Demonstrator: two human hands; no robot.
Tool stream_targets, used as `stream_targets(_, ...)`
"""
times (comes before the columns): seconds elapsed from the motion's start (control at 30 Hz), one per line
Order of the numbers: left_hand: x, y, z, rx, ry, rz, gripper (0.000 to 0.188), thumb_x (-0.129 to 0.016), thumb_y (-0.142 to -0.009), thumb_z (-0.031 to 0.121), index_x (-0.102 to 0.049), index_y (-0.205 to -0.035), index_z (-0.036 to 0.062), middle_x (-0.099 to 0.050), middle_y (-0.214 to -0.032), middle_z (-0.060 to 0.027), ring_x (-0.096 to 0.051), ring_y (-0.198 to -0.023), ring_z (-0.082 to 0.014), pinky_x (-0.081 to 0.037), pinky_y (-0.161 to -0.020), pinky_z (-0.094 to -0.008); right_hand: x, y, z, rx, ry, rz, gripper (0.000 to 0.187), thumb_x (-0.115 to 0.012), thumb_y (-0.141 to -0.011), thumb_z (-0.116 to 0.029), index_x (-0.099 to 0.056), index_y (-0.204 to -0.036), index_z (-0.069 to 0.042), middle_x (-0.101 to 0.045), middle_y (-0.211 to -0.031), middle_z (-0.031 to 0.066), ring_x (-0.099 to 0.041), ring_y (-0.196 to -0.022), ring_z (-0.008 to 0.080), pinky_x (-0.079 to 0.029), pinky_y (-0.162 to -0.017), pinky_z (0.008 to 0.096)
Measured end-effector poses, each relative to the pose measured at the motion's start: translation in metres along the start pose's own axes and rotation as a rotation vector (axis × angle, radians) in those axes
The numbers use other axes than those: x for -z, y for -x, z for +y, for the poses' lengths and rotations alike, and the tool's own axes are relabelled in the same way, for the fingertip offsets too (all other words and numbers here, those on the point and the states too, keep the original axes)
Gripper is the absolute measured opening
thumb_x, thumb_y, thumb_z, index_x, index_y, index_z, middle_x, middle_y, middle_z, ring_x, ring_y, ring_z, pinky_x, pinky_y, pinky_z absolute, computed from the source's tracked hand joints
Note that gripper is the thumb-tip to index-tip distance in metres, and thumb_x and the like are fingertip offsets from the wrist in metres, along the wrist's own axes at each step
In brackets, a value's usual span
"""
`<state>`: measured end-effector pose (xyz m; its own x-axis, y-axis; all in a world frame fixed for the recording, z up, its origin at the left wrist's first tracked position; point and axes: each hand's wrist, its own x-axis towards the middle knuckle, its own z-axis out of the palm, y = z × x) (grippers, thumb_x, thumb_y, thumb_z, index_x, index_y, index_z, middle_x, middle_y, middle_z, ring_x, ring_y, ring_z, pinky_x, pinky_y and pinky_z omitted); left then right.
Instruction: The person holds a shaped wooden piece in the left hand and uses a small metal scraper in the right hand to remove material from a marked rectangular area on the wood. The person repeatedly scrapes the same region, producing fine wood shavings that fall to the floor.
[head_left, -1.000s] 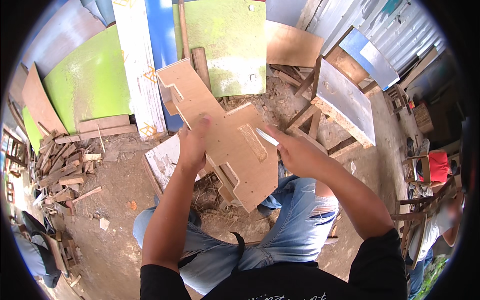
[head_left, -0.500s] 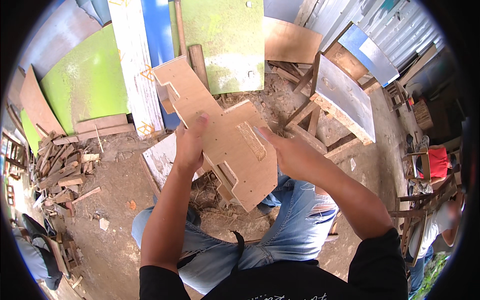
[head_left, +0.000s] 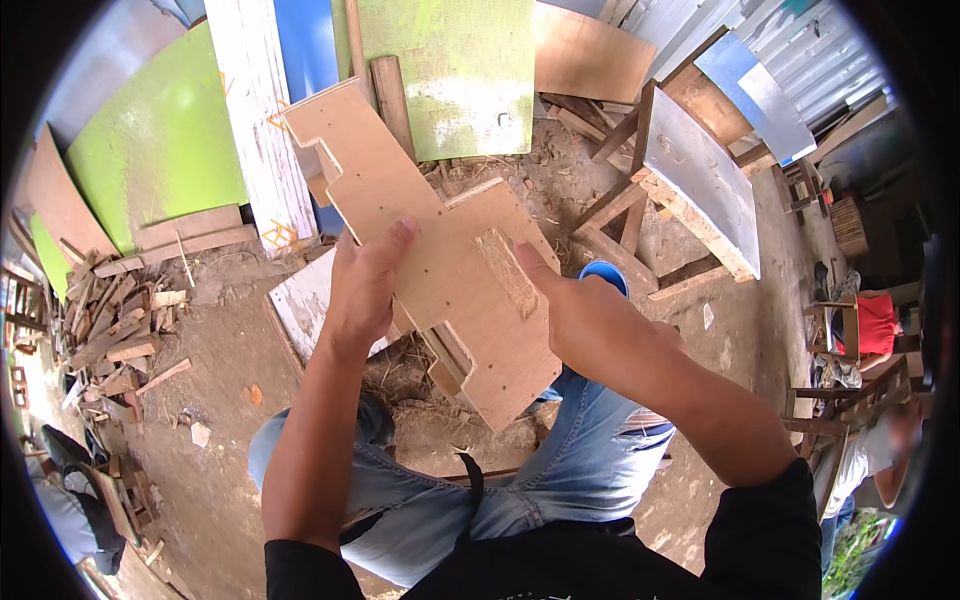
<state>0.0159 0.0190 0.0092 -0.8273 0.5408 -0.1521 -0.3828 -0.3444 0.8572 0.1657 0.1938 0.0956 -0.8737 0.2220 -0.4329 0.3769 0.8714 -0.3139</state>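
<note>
Stability appears to be the main requirement of this step: the plywood assembly [head_left: 430, 255], angled in front of the person between the two hands and partly over the jeans [head_left: 585, 445], should be braced firmly with the rough pale strip [head_left: 508, 272] facing up. Work along the strip should be light, short and even, with supporting fingers clear of the working path. The left hand [head_left: 362, 285] is closed around the assembly's left edge, thumb flat on the upper face, remaining fingers hidden behind. The right hand [head_left: 600, 320] is mostly curled, one digit extended to the strip's right edge near its upper end; whether it presses the surface, or grips something concealed by the palm, cannot be determined
</note>
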Motion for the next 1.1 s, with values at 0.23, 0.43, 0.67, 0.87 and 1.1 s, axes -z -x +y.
stream_targets(0.23,-0.001,0.000,0.001,0.012,-0.026,0.019,0.041,-0.063,-0.096,0.016,-0.049,-0.132,-0.0003,-0.061,-0.120,-0.0113,-0.062,-0.107,-0.0214,-0.052,-0.091,-0.0358,0.002,-0.014,0.019,0.167,-0.132,0.089,0.065,-0.044,-0.094,-0.004,-0.034,-0.155,-0.025,-0.058,-0.068,0.0242,-0.056,-0.055,0.0323,-0.046,-0.058,0.0400)
stream_targets(0.43,0.000,-0.005,-0.003,-0.032,0.049,0.012,0.041,-0.065,-0.093,0.015,-0.051,-0.128,-0.0021,-0.063,-0.118,-0.0128,-0.063,-0.104,-0.0223,-0.054,-0.088,-0.0379,-0.001,-0.015,0.035,0.143,-0.175,0.021,0.061,-0.041,-0.099,-0.008,-0.032,-0.155,-0.029,-0.056,-0.068,0.0233,-0.058,-0.057,0.0317,-0.047,-0.063,0.0430)
stream_targets(0.67,0.003,-0.007,-0.008,-0.032,0.074,0.045,0.041,-0.066,-0.093,0.015,-0.052,-0.128,-0.0029,-0.063,-0.118,-0.0130,-0.065,-0.102,-0.0219,-0.055,-0.086,-0.0377,-0.017,-0.007,0.024,0.139,-0.286,0.273,0.045,-0.043,-0.099,-0.010,-0.041,-0.144,-0.008,-0.057,-0.071,0.0085,-0.058,-0.057,0.0206,-0.051,-0.060,0.0392)
stream_targets(0.87,0.001,-0.009,-0.006,-0.024,0.075,0.082,0.041,-0.066,-0.094,0.015,-0.052,-0.127,-0.0029,-0.064,-0.116,-0.0130,-0.066,-0.099,-0.0220,-0.055,-0.085,-0.0374,0.006,0.012,0.034,-0.112,-0.534,0.052,0.025,-0.047,-0.101,-0.018,-0.054,-0.120,-0.002,-0.061,-0.076,0.0092,-0.061,-0.061,0.0178,-0.050,-0.063,0.0375)
stream_targets(1.1,0.000,-0.006,-0.003,0.010,0.042,0.070,0.043,-0.066,-0.093,0.015,-0.050,-0.129,-0.0035,-0.063,-0.118,-0.0142,-0.065,-0.101,-0.0228,-0.056,-0.086,-0.0378,-0.003,0.008,0.042,0.020,-0.124,0.201,0.027,-0.044,-0.103,-0.028,-0.056,-0.105,-0.003,-0.065,-0.084,0.0238,-0.064,-0.080,0.0426,-0.048,-0.071,0.0510)
